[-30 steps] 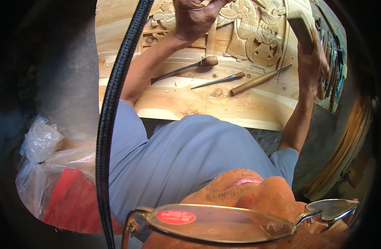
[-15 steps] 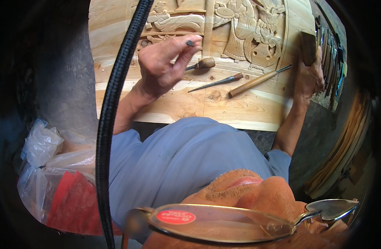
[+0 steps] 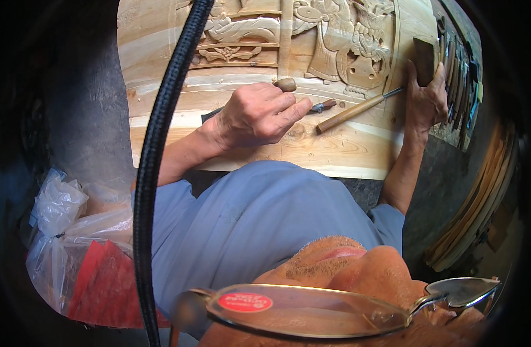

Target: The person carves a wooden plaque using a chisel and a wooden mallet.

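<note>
My left hand is closed above the lower part of the carved wooden panel; what its fingers hold is hidden. A dark bar shows beside that wrist. Just behind the hand lie a rounded wooden handle and a short brown-handled tool, both partly covered. To the hand's right rests a gouge with a long light handle. My right hand grips a dark wooden block at the panel's right side.
A row of hand tools lines the right edge. Bent wooden strips stand at lower right. A clear plastic bag and red material are at lower left. A black braided cord crosses the view vertically.
My left hand has come down from the carving toward the panel's near edge; the dark tool end seen in it earlier is now out of sight. My right hand and block are lower than a second ago.
</note>
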Demonstrator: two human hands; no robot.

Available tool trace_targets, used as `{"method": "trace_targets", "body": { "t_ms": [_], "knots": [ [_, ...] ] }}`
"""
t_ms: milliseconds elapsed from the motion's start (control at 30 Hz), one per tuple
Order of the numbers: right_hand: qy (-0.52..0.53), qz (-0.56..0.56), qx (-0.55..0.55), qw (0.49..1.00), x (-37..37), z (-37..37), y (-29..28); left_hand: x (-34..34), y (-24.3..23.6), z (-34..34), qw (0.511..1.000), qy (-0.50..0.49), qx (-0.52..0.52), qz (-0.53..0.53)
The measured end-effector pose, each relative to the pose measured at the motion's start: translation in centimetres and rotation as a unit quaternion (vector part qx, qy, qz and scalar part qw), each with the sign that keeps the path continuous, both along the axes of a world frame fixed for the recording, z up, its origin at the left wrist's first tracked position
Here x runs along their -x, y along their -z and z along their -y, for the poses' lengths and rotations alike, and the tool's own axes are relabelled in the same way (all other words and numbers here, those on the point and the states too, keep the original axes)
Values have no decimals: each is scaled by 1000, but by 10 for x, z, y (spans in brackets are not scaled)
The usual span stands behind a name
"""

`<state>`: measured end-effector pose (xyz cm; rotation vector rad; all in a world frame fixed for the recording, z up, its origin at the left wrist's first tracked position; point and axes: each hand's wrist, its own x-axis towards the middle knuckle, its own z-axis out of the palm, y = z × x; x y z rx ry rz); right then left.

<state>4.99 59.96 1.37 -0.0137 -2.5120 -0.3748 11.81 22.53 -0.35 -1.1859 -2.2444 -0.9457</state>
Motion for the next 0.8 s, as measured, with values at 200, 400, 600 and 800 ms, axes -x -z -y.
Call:
{"method": "trace_targets", "body": {
  "t_ms": [200, 400, 600, 800],
  "knots": [
    [-16, -2, 7, 1000, 0, 1, 1, -10, -12, 1, 992, -19, 122, -17],
    [-21, -6, 2, 1000, 0, 0, 2, -25, -16, -1, 993, -13, 114, 20],
    [-44, -19, 5, 999, 1, 8, -1, -42, -25, -1, 987, 6, 147, 57],
    [-25, 21, 39, 999, -7, 15, -5, -49, -14, -9, 984, 22, 146, 97]
  ]
}}
